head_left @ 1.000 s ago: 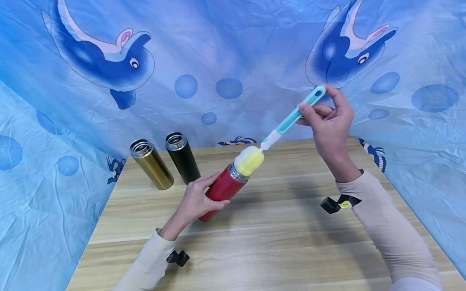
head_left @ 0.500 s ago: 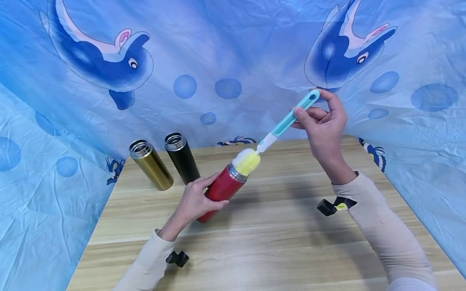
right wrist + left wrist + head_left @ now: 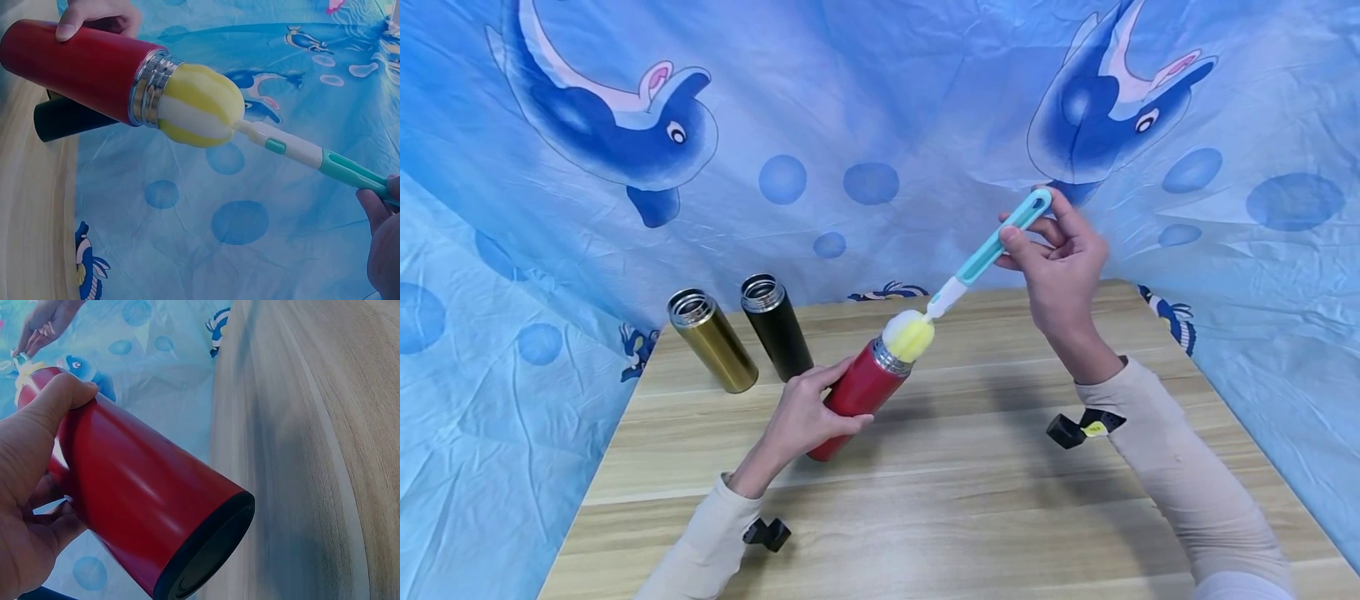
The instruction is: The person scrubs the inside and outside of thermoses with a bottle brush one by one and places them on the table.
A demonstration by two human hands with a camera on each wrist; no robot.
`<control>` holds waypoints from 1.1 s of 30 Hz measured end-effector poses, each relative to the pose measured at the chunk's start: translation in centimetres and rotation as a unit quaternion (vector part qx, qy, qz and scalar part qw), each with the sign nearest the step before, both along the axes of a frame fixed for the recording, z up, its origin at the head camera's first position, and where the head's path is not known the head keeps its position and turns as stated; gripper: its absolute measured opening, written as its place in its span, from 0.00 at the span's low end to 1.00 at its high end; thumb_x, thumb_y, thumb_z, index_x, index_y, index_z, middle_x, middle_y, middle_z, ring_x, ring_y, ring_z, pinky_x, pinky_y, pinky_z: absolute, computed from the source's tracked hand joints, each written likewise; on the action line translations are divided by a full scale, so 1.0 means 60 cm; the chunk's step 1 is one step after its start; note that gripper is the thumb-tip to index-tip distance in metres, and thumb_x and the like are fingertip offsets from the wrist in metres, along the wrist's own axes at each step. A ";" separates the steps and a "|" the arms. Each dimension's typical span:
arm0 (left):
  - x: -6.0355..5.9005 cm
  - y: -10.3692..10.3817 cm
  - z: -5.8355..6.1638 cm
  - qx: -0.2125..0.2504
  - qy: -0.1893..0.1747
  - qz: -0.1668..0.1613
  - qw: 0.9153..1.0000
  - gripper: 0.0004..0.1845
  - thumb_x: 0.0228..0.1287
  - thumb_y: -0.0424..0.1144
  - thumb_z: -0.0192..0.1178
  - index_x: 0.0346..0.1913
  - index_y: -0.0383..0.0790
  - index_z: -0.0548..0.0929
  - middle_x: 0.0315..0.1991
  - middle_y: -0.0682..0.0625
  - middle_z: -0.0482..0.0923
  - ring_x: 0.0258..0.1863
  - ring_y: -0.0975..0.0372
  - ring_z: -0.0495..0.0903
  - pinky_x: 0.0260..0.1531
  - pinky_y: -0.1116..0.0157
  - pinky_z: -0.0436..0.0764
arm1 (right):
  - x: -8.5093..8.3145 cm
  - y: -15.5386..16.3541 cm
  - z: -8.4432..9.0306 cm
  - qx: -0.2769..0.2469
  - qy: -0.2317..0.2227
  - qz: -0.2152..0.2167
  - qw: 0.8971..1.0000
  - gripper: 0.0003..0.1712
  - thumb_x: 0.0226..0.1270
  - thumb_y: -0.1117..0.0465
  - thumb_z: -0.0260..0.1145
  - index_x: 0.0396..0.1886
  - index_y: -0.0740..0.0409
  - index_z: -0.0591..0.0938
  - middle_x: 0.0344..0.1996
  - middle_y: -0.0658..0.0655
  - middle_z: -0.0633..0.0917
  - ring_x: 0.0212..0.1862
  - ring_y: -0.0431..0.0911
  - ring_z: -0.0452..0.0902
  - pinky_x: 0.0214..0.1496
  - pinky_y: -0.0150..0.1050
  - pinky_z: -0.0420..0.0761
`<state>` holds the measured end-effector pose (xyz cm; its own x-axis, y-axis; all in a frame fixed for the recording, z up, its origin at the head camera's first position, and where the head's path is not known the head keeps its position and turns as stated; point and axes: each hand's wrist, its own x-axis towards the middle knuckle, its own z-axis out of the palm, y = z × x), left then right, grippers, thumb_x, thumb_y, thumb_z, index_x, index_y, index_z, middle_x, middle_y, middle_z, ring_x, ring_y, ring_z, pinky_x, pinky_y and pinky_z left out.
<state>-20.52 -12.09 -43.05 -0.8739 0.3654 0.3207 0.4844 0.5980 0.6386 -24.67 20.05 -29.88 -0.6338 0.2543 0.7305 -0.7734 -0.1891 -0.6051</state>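
Note:
My left hand grips a red thermos flask round its body and holds it tilted, mouth toward the upper right. Its black base shows in the left wrist view. In my right hand a bottle brush is pinched by the end of its teal handle. The brush's yellow and white sponge head sits at the flask's silver threaded mouth, bulging outside it; the part inside the neck is hidden.
A gold flask and a black flask, both without lids, stand at the table's back left. Behind the wooden table hangs a blue curtain with dolphin prints.
My right hand has moved a little left and down with the brush, bringing the sponge head slightly nearer the flask. The left hand and red flask stay almost in place.

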 end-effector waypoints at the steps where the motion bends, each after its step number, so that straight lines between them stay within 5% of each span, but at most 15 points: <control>1: 0.000 0.000 0.000 0.000 0.000 -0.001 1.000 0.46 0.43 0.46 0.84 0.70 0.44 0.78 0.55 0.47 0.84 0.48 0.55 0.83 0.38 0.58 0.89 | 0.000 -0.001 -0.001 0.000 -0.001 -0.001 1.000 0.23 0.60 0.79 0.70 0.57 0.70 0.81 0.38 0.69 0.89 0.30 0.49 0.90 0.32 0.40 0.87; 33: 0.001 -0.004 0.013 -0.004 0.009 -0.015 1.000 0.45 0.45 0.46 0.83 0.69 0.41 0.78 0.56 0.45 0.84 0.50 0.54 0.83 0.39 0.57 0.89 | 0.000 -0.013 -0.013 0.014 -0.008 0.024 1.000 0.20 0.61 0.79 0.69 0.54 0.74 0.83 0.35 0.62 0.90 0.31 0.47 0.90 0.33 0.40 0.88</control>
<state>-20.47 -12.31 -42.24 -0.8569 0.3934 0.3332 0.5132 0.5885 0.6248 -24.66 19.25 -30.63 -0.6568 0.2029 0.7263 -0.7537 -0.2076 -0.6236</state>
